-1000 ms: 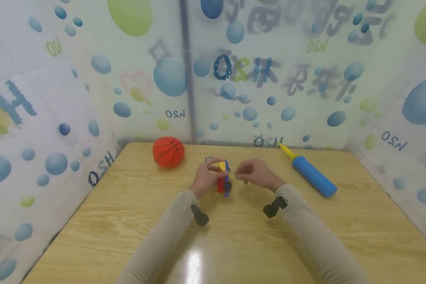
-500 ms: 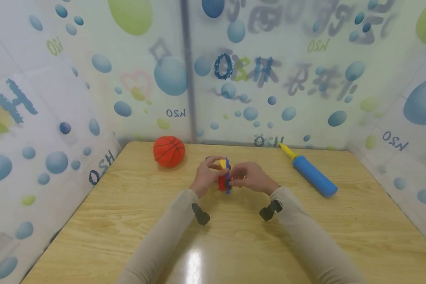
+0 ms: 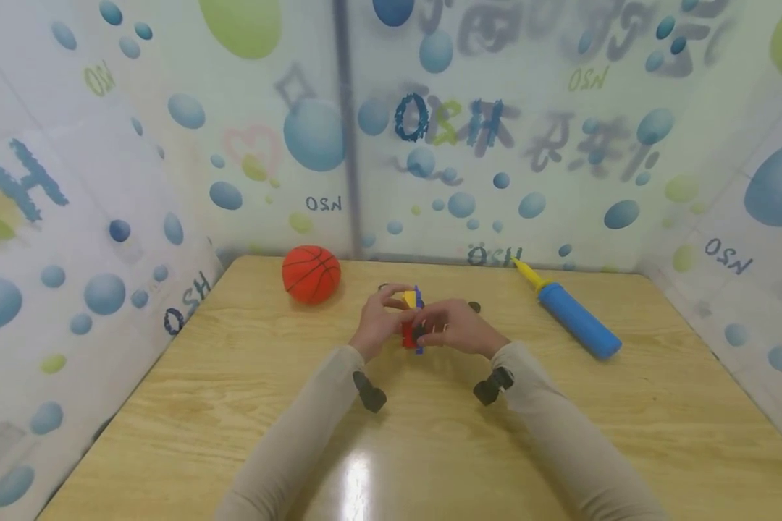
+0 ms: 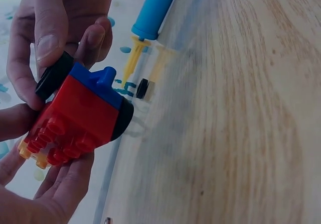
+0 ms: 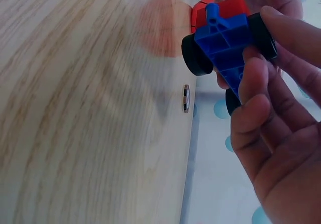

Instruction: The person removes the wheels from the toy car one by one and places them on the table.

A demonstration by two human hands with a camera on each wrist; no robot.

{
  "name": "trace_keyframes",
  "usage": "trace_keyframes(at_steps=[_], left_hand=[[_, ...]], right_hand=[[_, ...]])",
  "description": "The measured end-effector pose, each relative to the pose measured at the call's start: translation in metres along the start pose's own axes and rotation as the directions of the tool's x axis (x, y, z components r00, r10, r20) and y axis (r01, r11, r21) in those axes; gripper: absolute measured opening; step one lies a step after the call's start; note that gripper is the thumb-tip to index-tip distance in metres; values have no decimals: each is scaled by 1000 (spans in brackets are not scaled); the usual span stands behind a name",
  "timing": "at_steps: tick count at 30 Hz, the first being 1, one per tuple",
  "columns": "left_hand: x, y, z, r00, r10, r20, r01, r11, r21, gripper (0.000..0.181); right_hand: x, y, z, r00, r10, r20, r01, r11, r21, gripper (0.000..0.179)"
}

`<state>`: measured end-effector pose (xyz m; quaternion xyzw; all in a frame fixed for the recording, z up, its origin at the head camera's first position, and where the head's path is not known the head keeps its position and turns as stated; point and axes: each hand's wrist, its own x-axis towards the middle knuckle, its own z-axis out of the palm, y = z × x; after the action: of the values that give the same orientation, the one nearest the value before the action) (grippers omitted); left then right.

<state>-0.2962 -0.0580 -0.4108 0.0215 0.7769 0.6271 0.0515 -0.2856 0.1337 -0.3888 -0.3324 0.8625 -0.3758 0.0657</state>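
"Red, yellow and blue plastic, toy car (image 3: 409, 339). Where's it sit?"

"Between the hands, over the wooden table (image 3: 430, 449). On its side: studs toward the left palm, blue chassis (image 5: 228, 40) toward the right."

"Left hand (image 3: 379, 324), state?"

"Pinching. Thumb and fingers curled round the red and yellow bricks (image 4: 83, 118). Body of the car is just past the fingertips, not deep in the palm."

"Right hand (image 3: 463, 325)?"

"Pinching too. One black wheel (image 4: 54, 77), upper one at the end nearer the person, caught between its digits. Other fingers curl in front of the chassis. Whether they touch it, can't tell."

"Wheel on or off?"

"Sits right against the chassis. Can't tell how far it's seated."

"More wheels?"

"Lower wheel (image 5: 196, 56) at the same end, clear of the right fingers, facing the table. Third wheel (image 5: 232, 101) at the far end, partly behind those fingers."

"Rest, quick."

"Basketball (image 3: 310, 275), orange-red, back left, apart from the left hand. Blue pump (image 3: 578, 320), yellow nozzle (image 3: 526, 273), off to the right. Black disc (image 4: 143, 89) on the table just beyond the right hand. Another round piece (image 5: 186, 98) beyond the left, mostly hidden from the head camera."
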Motion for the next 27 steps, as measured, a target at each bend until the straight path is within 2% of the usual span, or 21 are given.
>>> trace_keyframes(at_steps=[5, 12, 19, 27], left_hand=[[1, -1, -1, 1000, -8, -2, 8, 1000, 2, 43], [2, -2, -2, 1000, 28, 11, -28, 1000, -5, 43], [3, -5, -2, 1000, 31, 0, -31, 999, 20, 41], [5, -9, 2, 997, 54, 53, -56, 998, 38, 38]], right_hand=[[2, 0, 1, 1000, 8, 1, -8, 1000, 0, 24], [3, -1, 5, 1000, 9, -10, -9, 999, 31, 23], [7, -2, 11, 999, 35, -31, -35, 999, 20, 19], [10, -3, 15, 993, 108, -54, -106, 994, 32, 15]])
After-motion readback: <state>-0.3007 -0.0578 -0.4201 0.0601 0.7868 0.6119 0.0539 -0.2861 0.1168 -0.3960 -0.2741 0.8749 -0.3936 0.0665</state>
